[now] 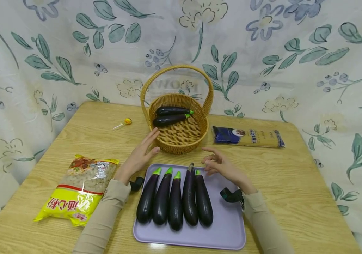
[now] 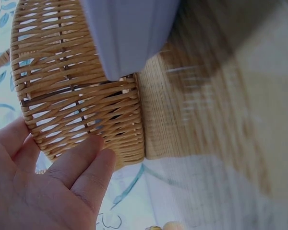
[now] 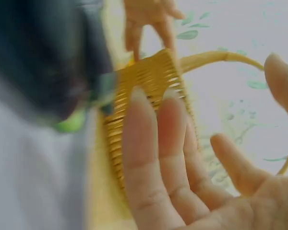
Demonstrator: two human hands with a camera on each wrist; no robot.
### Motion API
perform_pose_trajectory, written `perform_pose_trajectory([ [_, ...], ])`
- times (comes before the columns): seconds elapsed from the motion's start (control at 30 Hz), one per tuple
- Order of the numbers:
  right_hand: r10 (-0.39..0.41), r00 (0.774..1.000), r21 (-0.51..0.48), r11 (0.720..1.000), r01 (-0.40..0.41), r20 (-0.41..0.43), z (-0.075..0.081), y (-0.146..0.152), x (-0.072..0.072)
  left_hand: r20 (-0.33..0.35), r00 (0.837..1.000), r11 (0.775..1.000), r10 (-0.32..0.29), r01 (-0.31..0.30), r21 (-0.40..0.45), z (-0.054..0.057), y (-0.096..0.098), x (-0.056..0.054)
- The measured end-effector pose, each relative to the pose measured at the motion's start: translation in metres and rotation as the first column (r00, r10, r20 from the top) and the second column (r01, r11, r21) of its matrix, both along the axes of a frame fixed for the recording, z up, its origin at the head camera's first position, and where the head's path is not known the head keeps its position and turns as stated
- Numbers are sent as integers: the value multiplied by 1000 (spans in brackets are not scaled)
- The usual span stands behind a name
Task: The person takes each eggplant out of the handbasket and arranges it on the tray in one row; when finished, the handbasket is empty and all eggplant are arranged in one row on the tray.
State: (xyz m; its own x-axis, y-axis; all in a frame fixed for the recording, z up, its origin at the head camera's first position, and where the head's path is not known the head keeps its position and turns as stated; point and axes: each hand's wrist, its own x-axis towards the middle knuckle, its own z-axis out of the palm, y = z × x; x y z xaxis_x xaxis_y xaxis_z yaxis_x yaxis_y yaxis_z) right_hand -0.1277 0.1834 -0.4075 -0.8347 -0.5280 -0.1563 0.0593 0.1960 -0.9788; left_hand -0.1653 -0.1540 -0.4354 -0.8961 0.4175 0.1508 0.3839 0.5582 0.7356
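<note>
The left hand (image 1: 139, 154), holding nothing, has its fingers straight beside the basket (image 1: 181, 149), and a careless push could perhaps tip it. Two eggplants (image 1: 169, 120) lie inside; five eggplants (image 1: 176, 204) on the tray (image 1: 226, 225) may roll if the right hand (image 1: 223, 167), relaxed and empty beside them, knocks them.

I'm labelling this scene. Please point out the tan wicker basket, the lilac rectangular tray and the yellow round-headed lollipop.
Tan wicker basket (image 1: 182, 134), head view: bare woven floor.
Lilac rectangular tray (image 1: 227, 222), head view: bare surface near its right side.
Yellow round-headed lollipop (image 1: 128, 121), head view: its candy end.
</note>
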Motion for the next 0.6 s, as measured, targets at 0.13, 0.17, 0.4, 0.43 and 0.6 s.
perform_pose_trajectory([
  [0.13, -50, 999, -105, 993, 51, 13, 13, -5, -15, -12, 1000, 1000, -2, 2, 1, -1, -1, -1],
  [0.17, -63, 998, -132, 989, 65, 17, 16, -7, -20, -12, 1000, 1000, -1, 1, 2, -2, -1, 0],
  [0.4, -169, 985, -152, 973, 172, 33, 31, -18, -47, -17, 1000, 1000, 4, -4, 2, -2, -1, 0],
  [0.43, -177, 984, -140, 974, 180, 32, 33, -20, -49, -18, 1000, 1000, 3, -3, 1, -2, -1, 0],
  [0.6, -192, 979, -98, 975, 198, 62, 44, -32, -61, -16, 1000, 1000, 0, 0, 0, -1, -1, 0],
])
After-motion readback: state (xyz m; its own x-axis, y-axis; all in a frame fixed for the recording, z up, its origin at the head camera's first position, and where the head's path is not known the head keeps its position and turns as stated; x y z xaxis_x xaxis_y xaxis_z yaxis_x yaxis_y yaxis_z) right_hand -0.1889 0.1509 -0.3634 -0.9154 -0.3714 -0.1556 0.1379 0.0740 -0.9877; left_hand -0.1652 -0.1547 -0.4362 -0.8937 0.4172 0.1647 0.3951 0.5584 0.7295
